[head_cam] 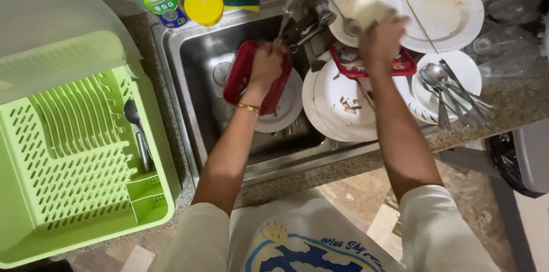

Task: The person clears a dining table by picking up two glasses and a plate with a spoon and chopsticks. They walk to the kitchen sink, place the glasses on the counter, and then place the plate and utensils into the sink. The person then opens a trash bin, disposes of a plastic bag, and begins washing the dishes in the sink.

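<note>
Washing looks barely begun: the left hand (pixel 266 63) grips a red tray (pixel 243 78) over the sink (pixel 189 72) at 12 o'clock, the right hand (pixel 382 38) clutches a sponge (pixel 369 14), dirty plates (pixel 343 100) wait at 2 o'clock, and the rack (pixel 74 152) at 9 o'clock holds one spoon (pixel 137 132)

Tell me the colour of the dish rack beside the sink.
Light green, seen in the head view: the dish rack is perforated plastic, left of the sink.
</note>
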